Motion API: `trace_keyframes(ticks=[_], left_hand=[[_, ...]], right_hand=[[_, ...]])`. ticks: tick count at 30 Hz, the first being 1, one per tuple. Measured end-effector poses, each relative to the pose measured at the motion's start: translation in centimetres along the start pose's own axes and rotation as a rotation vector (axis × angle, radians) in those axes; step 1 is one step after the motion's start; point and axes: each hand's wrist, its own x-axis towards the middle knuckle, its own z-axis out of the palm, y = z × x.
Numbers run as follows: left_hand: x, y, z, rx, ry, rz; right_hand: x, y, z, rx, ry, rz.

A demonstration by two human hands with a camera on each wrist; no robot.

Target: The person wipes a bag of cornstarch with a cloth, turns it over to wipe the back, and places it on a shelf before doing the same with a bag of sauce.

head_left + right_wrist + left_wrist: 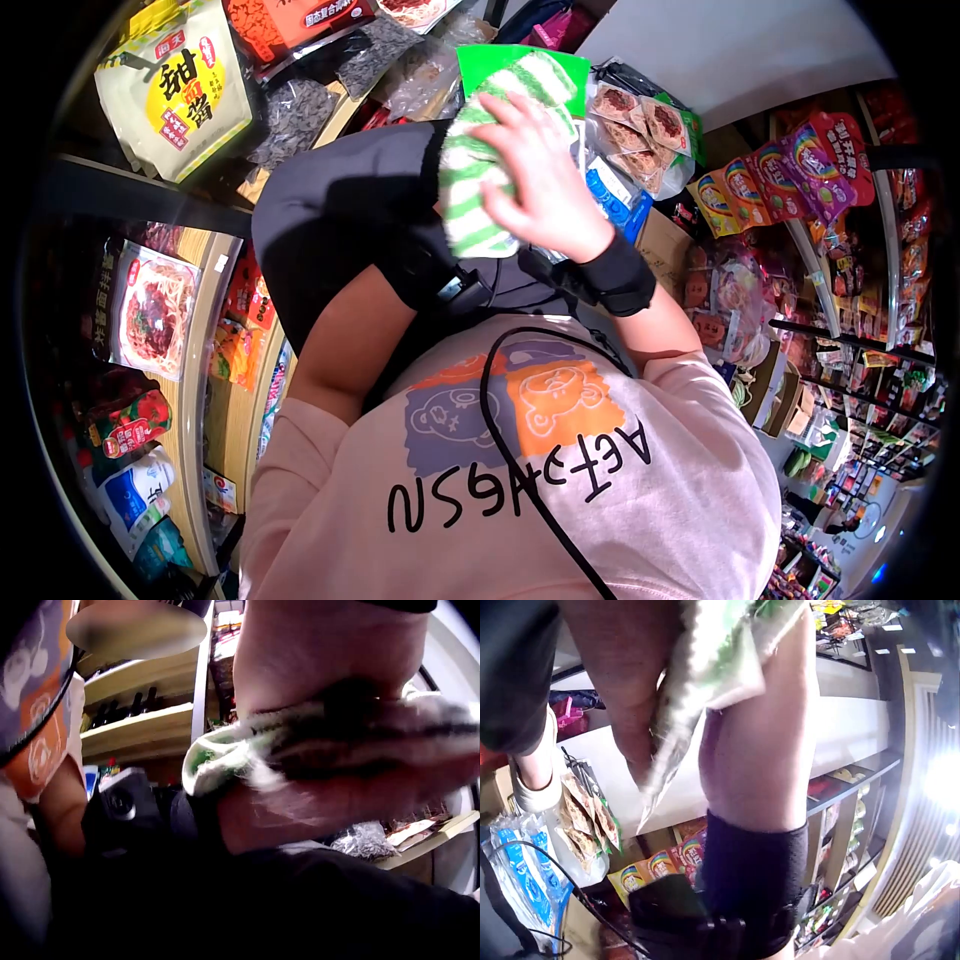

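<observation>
A green-and-white striped cloth (pixel 465 215) lies between my two hands above my lap. Across its top side my right hand (pixel 540 185) rests with the fingers spread and the thumb apart. Underneath is my left hand (pixel 300 806), hidden by the cloth in the head view. In the right wrist view it lies along the cloth's lower side, its fingertips out of frame. The left wrist view has the cloth (pixel 705 690) blurred beside the shaded left hand (pixel 619 682). Behind the cloth shows a bright green panel (pixel 475 68).
Shelves of packaged food surround me. A large sauce pouch (pixel 180 95) stands at upper left, with a noodle pack (pixel 155 315) below it. Clear packs (pixel 640 130) and blue packets (pixel 615 190) lie beyond my right hand. Colourful bags (pixel 785 175) hang at right. A black cable (pixel 487 390) crosses my shirt.
</observation>
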Motion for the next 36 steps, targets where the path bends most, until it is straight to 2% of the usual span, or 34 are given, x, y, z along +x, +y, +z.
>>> trace_keyframes(ticks=[6,9,10,12,13,14,16,19,20,22,23,26,30,32,34,36], left_hand=[[0.0,-0.1,0.0,-0.505,-0.019,-0.044],[-0.1,-0.2,1.2,-0.518,-0.037,-0.052],[-0.7,0.7,1.4,-0.417,-0.105,-0.115],[-0.2,1.0,1.6,-0.421,-0.119,-0.225],[0.2,0.7,0.2,-0.694,-0.190,-0.292],[-0.2,2.1,1.2,-0.751,-0.143,-0.339],[-0.4,1.9,1.3,-0.666,-0.053,-0.347],[-0.2,2.5,1.5,-0.575,-0.059,-0.229],[-0.1,2.7,1.2,-0.583,-0.012,-0.234],[0.1,3.1,-0.1,-0.675,-0.094,-0.212],[-0.1,3.8,0.0,-0.640,-0.078,-0.197],[0.2,3.7,-0.9,-0.645,-0.048,-0.135],[0.3,3.6,-0.7,-0.717,-0.063,-0.075],[-0.2,4.7,-0.1,-0.650,-0.037,-0.098],[-0.1,5.3,-0.4,-0.643,-0.094,-0.130],[0.0,5.8,-0.5,-0.601,-0.096,-0.201]], right_hand=[[1.2,0.6,1.0,-0.084,0.068,0.134],[1.6,2.5,0.6,-0.083,0.139,0.179],[1.5,3.5,0.6,-0.062,0.174,0.173],[1.4,4.8,0.2,0.058,0.169,0.198],[0.7,5.2,-0.1,0.101,0.141,0.334],[0.4,5.4,0.0,0.124,0.155,0.337],[-0.4,5.4,0.4,0.185,0.183,0.347],[-0.9,4.4,0.1,0.270,0.167,0.231],[-1.3,3.8,-0.2,0.255,0.107,0.197],[-1.9,2.6,-0.8,0.070,-0.023,0.032],[-2.4,2.2,-0.7,0.035,-0.062,-0.011],[-3.1,0.9,-1.5,-0.025,-0.107,-0.017],[-4.4,4.1,-2.1,-0.014,0.034,0.088],[-5.6,5.9,-1.7,0.193,0.136,0.290],[-7.4,8.0,-1.4,0.658,0.194,0.725],[-8.6,10.6,-1.6,1.054,0.467,0.832]])
